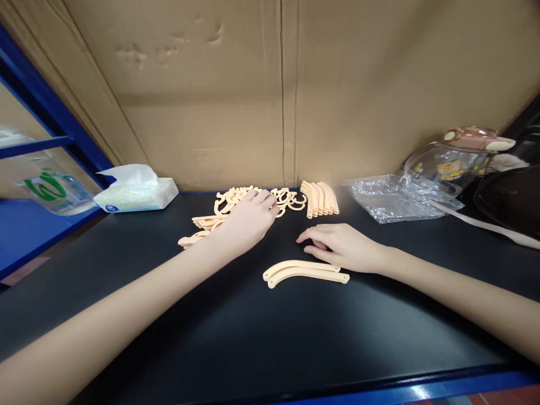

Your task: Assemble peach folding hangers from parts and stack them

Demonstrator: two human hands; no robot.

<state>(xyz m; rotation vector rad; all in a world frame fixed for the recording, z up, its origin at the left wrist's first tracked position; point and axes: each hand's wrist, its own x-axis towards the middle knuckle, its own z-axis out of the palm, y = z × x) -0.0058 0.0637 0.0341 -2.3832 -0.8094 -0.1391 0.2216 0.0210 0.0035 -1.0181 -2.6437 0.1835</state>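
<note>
My left hand (252,218) reaches over a heap of cream plastic hooks (231,199) at the back of the table. Its fingers are bent down among the hooks, and the fingertips are hidden, so what they pinch does not show. More hooks (291,201) lie just right of those fingers. My right hand (337,244) rests low over the table with thumb and index finger apart and nothing visible between them. In front of it, two curved cream plastic arms (306,273) lie side by side, both having small holes at their ends.
A row of curved cream arms (320,198) stands against the cardboard wall (202,112). Other flat cream pieces (192,240) lie beneath my left wrist. A tissue pack (139,194) sits at the left, while a clear plastic bag (392,197) and a clear bottle (451,163) are at the right.
</note>
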